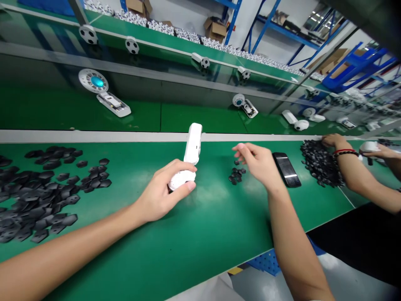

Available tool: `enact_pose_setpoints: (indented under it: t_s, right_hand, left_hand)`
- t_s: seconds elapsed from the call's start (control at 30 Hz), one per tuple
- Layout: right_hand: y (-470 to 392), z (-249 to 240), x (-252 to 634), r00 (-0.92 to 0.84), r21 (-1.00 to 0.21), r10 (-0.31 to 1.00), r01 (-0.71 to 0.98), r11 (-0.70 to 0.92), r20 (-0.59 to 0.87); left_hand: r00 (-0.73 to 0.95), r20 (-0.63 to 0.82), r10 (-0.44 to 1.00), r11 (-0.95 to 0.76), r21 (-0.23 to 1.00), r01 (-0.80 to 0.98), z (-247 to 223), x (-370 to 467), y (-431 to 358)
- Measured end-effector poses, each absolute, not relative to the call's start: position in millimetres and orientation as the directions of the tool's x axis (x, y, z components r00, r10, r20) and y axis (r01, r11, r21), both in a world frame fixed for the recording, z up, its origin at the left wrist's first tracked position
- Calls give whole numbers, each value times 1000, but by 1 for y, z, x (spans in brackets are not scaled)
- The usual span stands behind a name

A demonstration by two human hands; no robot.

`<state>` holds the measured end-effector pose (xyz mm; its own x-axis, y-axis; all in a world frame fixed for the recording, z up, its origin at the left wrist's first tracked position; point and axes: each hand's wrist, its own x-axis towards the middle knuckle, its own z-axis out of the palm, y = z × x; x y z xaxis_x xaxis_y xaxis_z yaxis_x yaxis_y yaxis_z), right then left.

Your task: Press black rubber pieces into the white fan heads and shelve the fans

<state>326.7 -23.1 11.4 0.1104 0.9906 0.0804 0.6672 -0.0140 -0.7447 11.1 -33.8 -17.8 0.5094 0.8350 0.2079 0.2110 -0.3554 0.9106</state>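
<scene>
My left hand is closed round the rounded end of a white hinged device, whose long part points away from me over the green table. Over the table to the right, my right hand has its fingertips pressed together; what they hold, if anything, is too small to make out. Just below those fingertips lies a small group of black pieces. At the left spreads a large pile of black angular pieces.
A black phone lies right of my right hand. Beyond it, a co-worker's hand reaches into another black pile. White devices rest on the green belt behind the table's white edge.
</scene>
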Motion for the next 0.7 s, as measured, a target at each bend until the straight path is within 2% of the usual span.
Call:
enact_pose_setpoints:
  t_s: [0.07,0.13,0.23,0.37,0.5,0.63,0.7]
  right_hand:
    - [-16,11,362,204,-553,977,822,-134,67]
    - [-14,10,382,246,-490,968,839,-234,-42]
    - [-15,6,383,200,-553,964,790,-265,-177]
    - [-16,-1,370,80,-608,952,753,-251,-294]
    - [-14,-4,367,18,-605,972,780,-161,-234]
    - [-15,-3,354,-80,-799,979,593,-102,-185]
    - [-19,1,339,-106,-853,977,511,-107,-186]
  left_hand:
    - [503,111,857,-228,958,177,-15,6,-34]
    - [493,25,869,-107,984,140,-13,2,-35]
    - [473,-51,879,5,995,98,-12,1,-34]
    - [474,-88,876,48,994,96,-15,2,-31]
    - [509,6,861,-77,990,118,-23,3,-31]
    - [493,29,869,-89,991,98,-32,4,-31]
    - [485,26,874,-82,992,95,-36,4,-29]
